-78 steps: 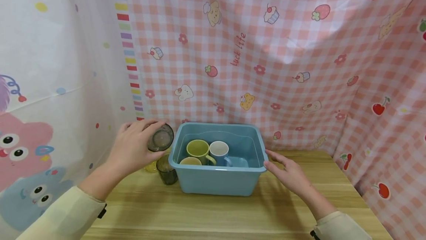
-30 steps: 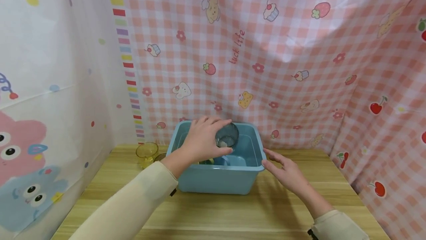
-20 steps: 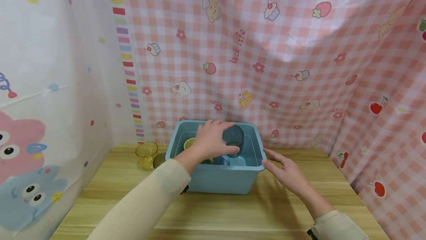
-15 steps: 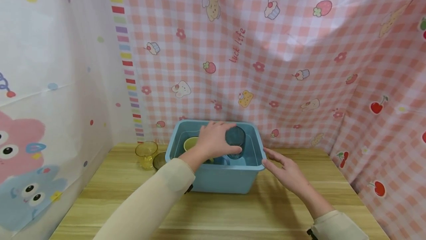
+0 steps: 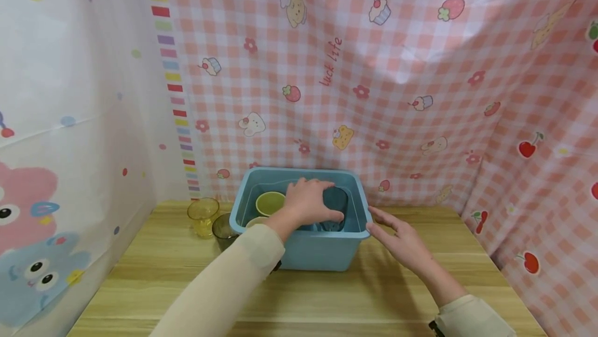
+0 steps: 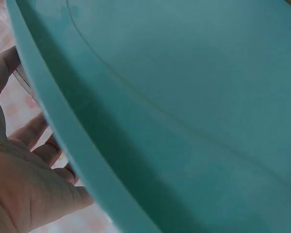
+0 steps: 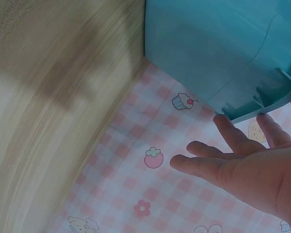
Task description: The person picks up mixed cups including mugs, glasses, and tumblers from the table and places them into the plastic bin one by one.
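Note:
My left hand (image 5: 306,202) reaches down into a light blue plastic bin (image 5: 317,255) and grips a dark tinted glass cup (image 5: 337,199) by its sides, thumb nearest me and fingers at the back. The cup is low in the bin's right part, its mouth facing up. In the left wrist view the bin's rim hides most of the cup. My right hand (image 5: 404,241) touches the bin's right rim near the front corner, fingers stretched out. In the right wrist view its fingertips (image 7: 222,120) meet the rim's underside. A yellow-green mug (image 5: 270,203) stands inside at left.
A paler yellow cup (image 5: 254,221) is partly hidden by my left arm in the bin. Outside, left of it, stand an amber glass cup (image 5: 203,217) and a dark smoky glass cup (image 5: 223,230) on the wooden table (image 5: 336,300). A checked cloth (image 5: 397,134) hangs behind.
My left hand has carried the dark glass cup from left of the bin, over the mugs, and down into its right part. My right hand stays at the rim.

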`<state>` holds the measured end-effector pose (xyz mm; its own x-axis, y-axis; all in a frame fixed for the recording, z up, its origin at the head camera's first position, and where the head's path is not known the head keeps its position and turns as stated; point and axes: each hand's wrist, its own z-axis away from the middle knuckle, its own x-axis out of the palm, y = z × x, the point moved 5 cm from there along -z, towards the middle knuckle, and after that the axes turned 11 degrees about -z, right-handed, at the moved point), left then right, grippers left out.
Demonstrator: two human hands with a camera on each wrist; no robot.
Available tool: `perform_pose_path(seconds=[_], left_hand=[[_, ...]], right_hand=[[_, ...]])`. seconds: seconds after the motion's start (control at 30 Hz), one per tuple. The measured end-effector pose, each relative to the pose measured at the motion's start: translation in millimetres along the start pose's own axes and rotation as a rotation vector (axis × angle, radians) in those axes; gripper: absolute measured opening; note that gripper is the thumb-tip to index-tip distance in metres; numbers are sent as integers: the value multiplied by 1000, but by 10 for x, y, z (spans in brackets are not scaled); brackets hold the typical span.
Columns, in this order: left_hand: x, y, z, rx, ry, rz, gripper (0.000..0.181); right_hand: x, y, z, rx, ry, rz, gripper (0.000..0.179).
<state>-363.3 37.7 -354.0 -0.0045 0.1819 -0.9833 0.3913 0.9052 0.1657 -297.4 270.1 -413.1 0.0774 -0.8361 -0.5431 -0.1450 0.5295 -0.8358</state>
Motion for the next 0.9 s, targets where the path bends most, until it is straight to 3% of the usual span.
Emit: perform_pose_path(seconds=[0.33,0.57,0.9], left_hand=[[124,28,-31,-28,-50,20,83],[249,61,-64,-74,-96,-20,82],[340,91,-75,-97,-110,-74,78]], right_hand=[[4,9,3,0,-3,-22,67],[5,22,4,0,-3,-24,67],[4,11,7,-3,1,-18,66]])
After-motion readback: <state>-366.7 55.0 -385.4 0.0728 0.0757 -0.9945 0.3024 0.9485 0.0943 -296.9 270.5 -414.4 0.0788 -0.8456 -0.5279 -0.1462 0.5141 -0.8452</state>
